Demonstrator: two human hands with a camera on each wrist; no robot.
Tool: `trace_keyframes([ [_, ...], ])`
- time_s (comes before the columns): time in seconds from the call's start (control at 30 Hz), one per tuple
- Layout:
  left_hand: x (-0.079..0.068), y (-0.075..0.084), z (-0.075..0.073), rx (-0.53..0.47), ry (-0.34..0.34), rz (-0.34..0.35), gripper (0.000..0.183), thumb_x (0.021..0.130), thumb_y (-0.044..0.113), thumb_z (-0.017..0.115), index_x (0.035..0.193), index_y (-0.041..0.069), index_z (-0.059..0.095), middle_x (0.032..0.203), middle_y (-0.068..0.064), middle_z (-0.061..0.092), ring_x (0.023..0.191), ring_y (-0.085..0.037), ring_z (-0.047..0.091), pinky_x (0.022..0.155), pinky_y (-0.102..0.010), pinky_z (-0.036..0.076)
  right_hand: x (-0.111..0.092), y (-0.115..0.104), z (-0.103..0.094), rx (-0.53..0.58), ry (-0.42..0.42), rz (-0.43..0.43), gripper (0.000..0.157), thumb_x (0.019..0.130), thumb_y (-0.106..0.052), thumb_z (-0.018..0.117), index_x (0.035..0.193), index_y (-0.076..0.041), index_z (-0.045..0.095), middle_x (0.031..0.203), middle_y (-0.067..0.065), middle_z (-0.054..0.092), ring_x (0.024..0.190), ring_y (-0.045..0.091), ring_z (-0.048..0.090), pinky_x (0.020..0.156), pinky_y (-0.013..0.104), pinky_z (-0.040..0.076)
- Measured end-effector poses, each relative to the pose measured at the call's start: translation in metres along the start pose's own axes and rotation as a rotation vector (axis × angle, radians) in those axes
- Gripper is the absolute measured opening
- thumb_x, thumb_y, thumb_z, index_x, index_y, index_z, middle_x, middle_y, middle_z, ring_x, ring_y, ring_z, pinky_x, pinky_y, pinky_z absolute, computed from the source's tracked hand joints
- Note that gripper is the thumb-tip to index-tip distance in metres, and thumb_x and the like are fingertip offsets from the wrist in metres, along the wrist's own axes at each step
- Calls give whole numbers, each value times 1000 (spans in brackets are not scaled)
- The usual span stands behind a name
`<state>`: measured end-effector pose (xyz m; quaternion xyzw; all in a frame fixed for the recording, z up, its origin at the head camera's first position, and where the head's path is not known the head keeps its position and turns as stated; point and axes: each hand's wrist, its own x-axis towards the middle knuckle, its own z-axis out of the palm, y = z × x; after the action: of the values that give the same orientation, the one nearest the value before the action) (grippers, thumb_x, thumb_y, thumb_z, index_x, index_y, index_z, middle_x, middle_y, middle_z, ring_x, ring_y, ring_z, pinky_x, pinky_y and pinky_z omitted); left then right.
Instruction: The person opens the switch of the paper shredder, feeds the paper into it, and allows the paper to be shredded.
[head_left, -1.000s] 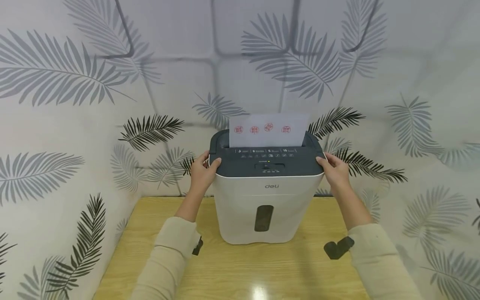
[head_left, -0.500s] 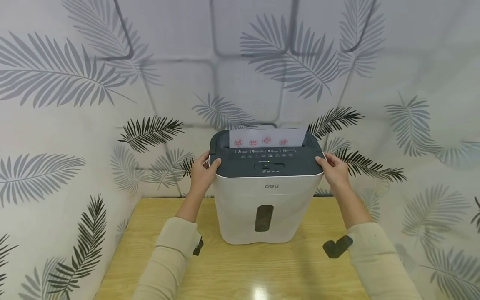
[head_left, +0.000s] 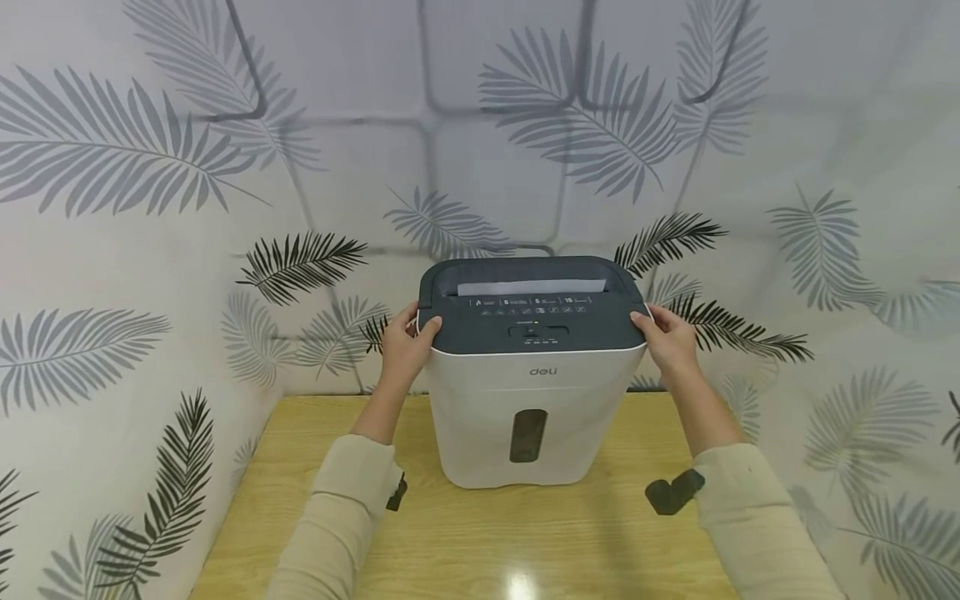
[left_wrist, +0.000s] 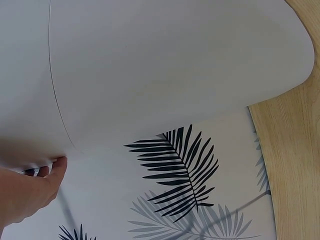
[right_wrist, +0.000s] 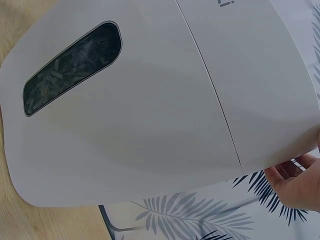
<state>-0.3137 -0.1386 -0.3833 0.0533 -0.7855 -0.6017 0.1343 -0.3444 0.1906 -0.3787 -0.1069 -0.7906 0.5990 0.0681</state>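
Note:
A white paper shredder with a dark grey top stands upright on the table. Only a narrow strip of white paper shows in its feed slot. My left hand grips the upper left edge, thumb on the dark top and fingers round the side. On the opposite edge my right hand holds on in the same way. The left wrist view shows fingertips against the white side. Through the dark window in the right wrist view, shredded paper bits are visible inside.
The wooden table reaches back to a wall covering with a leaf pattern, close behind the shredder. Dark wrist mounts hang by both sleeves.
The sheet with red round stamps has sunk down into the feed slot, and its stamps are out of sight. Both hands have stayed in place on the shredder.

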Motion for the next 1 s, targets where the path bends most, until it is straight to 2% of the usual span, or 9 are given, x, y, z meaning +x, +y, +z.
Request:
trace_keyframes([
  [0.53,1,-2,-5,29,3,9,54,91,20,55,139,1,38,146,-19,35,132,-35,39,108,-40,35,0,0,4,6,-21,-13,56,95,-30,47,142,-4,34,145,16,39,131,28,42,109,37,35],
  [0.7,-4,-8,-11,62,8,32,52,93,24,53,139,3,40,142,-17,42,129,-31,44,106,-40,39,-3,3,5,12,-14,-19,52,96,-26,45,141,-4,36,143,16,41,129,26,44,107,35,37],
  [0.83,-14,-17,-12,41,39,92,45,94,23,53,134,3,47,134,-16,51,116,-29,54,95,-40,46,-14,12,1,-6,26,-49,47,97,-26,44,138,-4,42,135,14,49,107,13,57,100,29,44],
  [0.93,-25,-25,-13,59,50,206,42,93,20,55,131,2,50,126,-18,56,108,-30,58,88,-44,48,-25,24,-6,-29,55,-135,43,97,-26,46,133,-3,48,124,10,54,90,-5,54,89,17,49],
  [1.0,-33,-32,-14,112,57,307,41,92,18,56,128,-1,51,122,-20,57,106,-32,58,88,-47,48,-34,34,-10,-57,60,-233,40,97,-24,46,129,-1,51,120,10,56,86,-13,49,83,7,46],
])
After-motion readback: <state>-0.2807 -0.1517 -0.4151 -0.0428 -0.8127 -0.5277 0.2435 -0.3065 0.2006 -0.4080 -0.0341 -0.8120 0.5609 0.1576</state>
